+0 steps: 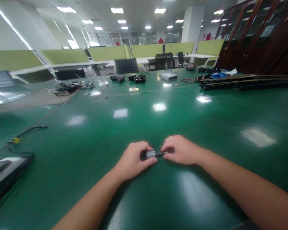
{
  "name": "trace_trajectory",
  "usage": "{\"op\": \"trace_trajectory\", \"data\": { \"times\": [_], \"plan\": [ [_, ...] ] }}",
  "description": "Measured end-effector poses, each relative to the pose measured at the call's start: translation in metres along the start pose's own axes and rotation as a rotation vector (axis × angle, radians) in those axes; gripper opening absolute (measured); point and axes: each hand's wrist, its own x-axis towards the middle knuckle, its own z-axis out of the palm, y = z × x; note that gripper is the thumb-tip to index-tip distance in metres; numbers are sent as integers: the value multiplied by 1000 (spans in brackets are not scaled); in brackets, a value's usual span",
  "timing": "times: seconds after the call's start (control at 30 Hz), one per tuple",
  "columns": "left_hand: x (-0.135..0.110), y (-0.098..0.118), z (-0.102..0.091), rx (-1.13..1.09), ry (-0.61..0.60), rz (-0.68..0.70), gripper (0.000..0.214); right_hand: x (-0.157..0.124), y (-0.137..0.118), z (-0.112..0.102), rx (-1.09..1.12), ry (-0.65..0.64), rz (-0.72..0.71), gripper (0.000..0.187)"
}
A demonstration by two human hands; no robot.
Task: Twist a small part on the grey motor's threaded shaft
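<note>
The green tabletop (206, 127) takes up nearly all of the view, and the small cylinder (155, 154) lies low over its near middle, held between both hands. Far beyond the cylinder and to its right lie long black rails (249, 83). Well to its left, at the picture's edge, sits a flat dark device (7, 172), cut off so that I cannot say what it is. A cable (26, 131) with a yellow tag runs just beyond that device. Far behind the cylinder a grey box (168, 76) stands among small tools and wires that are too blurred to name.

The left hand (134, 159) has its grip closed round the cylinder's silver end, with the thumb beneath and the fingers curled over. The right hand (180, 150) pinches the thin black end between its fingertips, a tight grip with nothing else in it.

As for progress, I judge the work to be midway. The silver and black sections sit in one line, with both hands on them and no loose parts beside them. Whether the two sections are fully joined, partly joined or one piece, I cannot tell. The fingers hide both ends, and the seam is too small and soft to read. The cylinder may be touching the tabletop or just clear of it.
</note>
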Motion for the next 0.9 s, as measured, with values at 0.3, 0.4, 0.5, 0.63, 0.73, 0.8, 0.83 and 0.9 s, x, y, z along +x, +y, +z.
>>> {"op": "trace_trajectory", "data": {
  "times": [0.3,0.4,0.5,0.63,0.73,0.8,0.83,0.9],
  "plan": [
    [0,0,0,-2,4,0,23,-1,3,-3,0,-6,15,10],
    [0,0,0,2,6,4,23,-2,3,-4,0,-9,17,10],
    [0,0,0,1,7,5,23,-2,4,-5,4,-21,21,10],
    [0,1,-1,0,2,4,23,-3,4,-8,-1,-30,35,10],
    [0,2,-1,9,2,2,23,-5,6,-10,-6,-40,51,11],
    [-1,2,-1,12,6,3,23,-6,7,-12,-9,-52,60,12],
    [-1,2,-1,12,7,3,23,-7,9,-13,-10,-55,66,12],
    [-1,2,-1,11,7,2,24,-8,12,-16,-18,-51,81,11]
  ]
}}
